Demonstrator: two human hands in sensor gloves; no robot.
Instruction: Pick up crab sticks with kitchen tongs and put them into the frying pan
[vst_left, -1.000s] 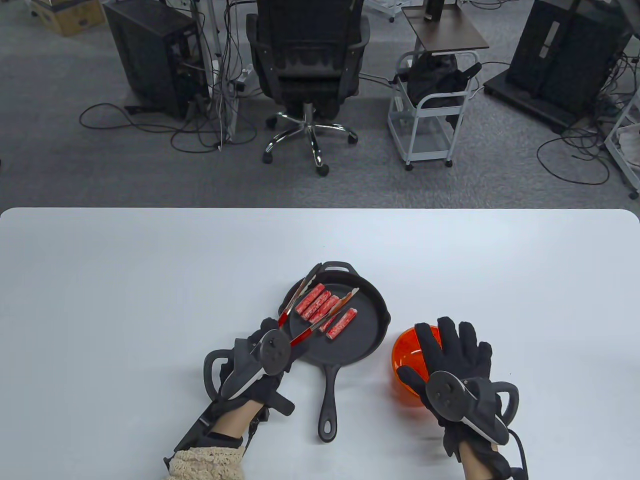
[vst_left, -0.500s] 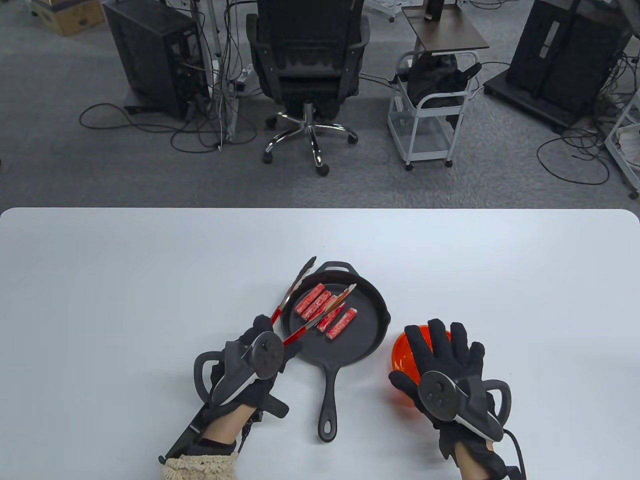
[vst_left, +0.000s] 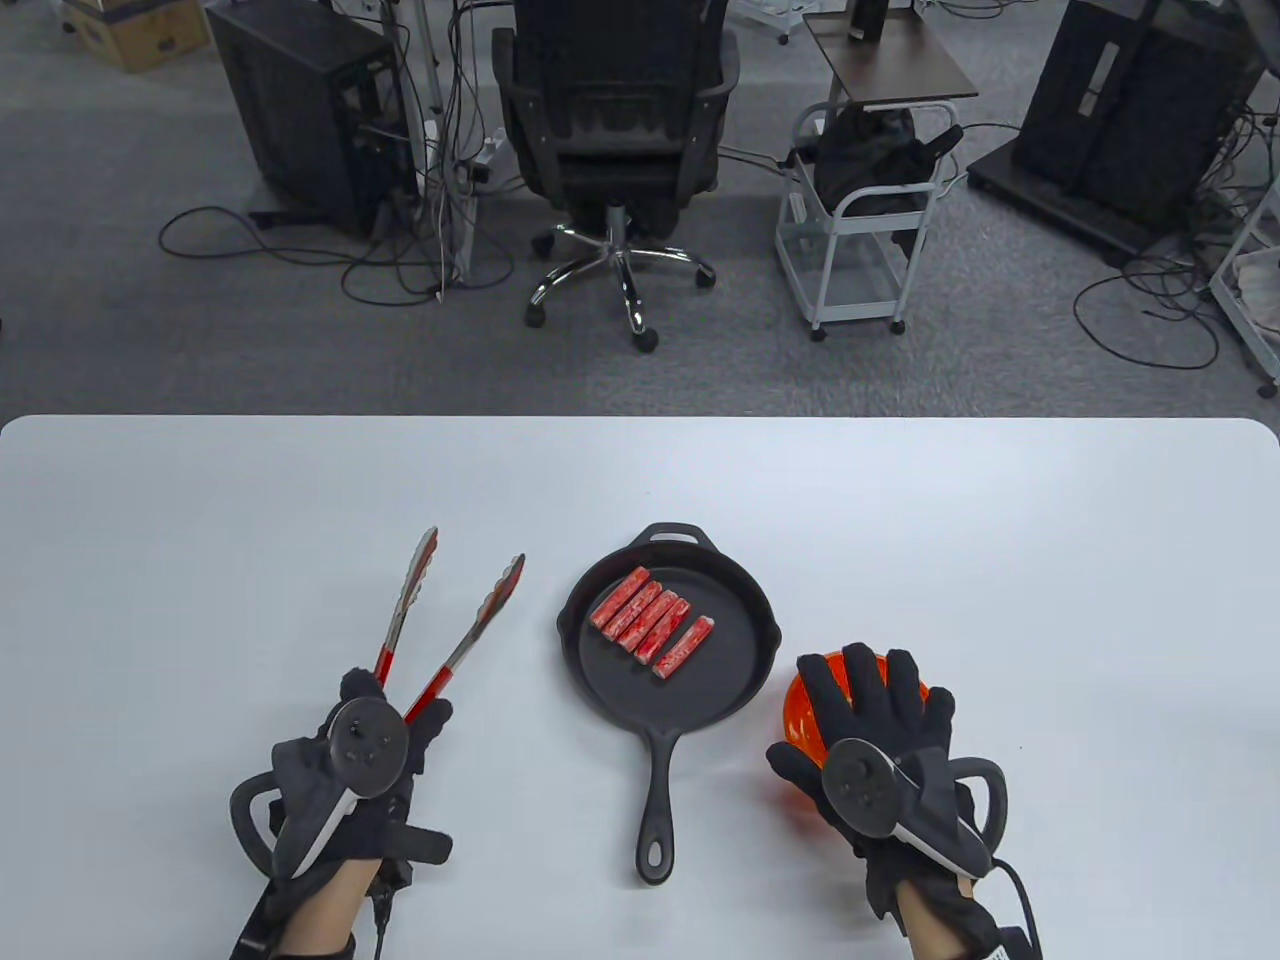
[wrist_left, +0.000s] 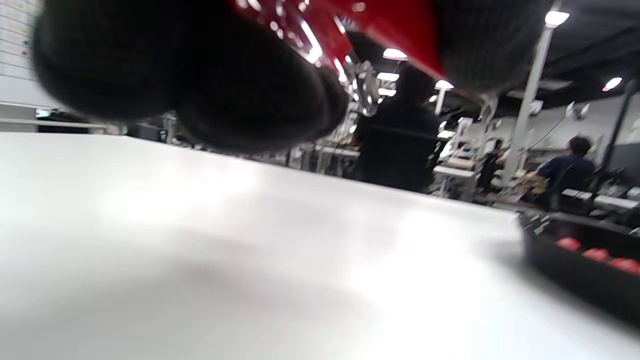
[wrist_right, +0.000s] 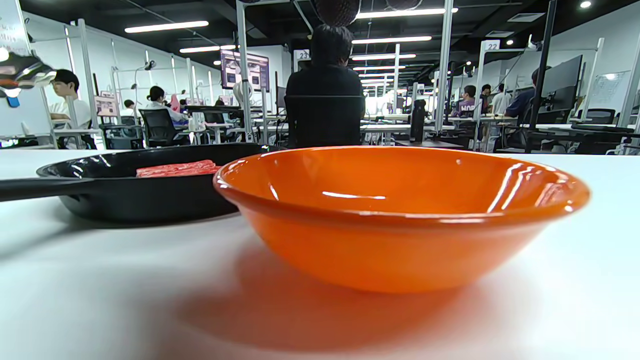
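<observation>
Several red crab sticks (vst_left: 650, 622) lie side by side in the black frying pan (vst_left: 735, 668), mid-table. My left hand (vst_left: 395, 700) grips the red handles of the metal tongs (vst_left: 455, 625), which are spread apart and hold nothing, over bare table left of the pan. The left wrist view shows dark fingers (wrist_left: 240, 85), a red handle (wrist_left: 395, 30) and the pan's wall (wrist_left: 575, 270) at far right. My right hand (vst_left: 870, 690) is spread flat over the orange bowl (vst_left: 800, 705); whether it touches the rim I cannot tell. The right wrist view shows the bowl (wrist_right: 400, 220), pan (wrist_right: 125, 197) and sticks (wrist_right: 175, 169).
The pan's long handle (vst_left: 655, 800) points toward the near table edge, between my hands. The white table (vst_left: 900, 520) stretches wide behind the pan. An office chair (vst_left: 615, 130), a cart and computer towers stand on the floor beyond.
My left hand has carried the tongs out of the pan, leftward and toward me, with nothing in them. My right hand slid slightly left over the bowl.
</observation>
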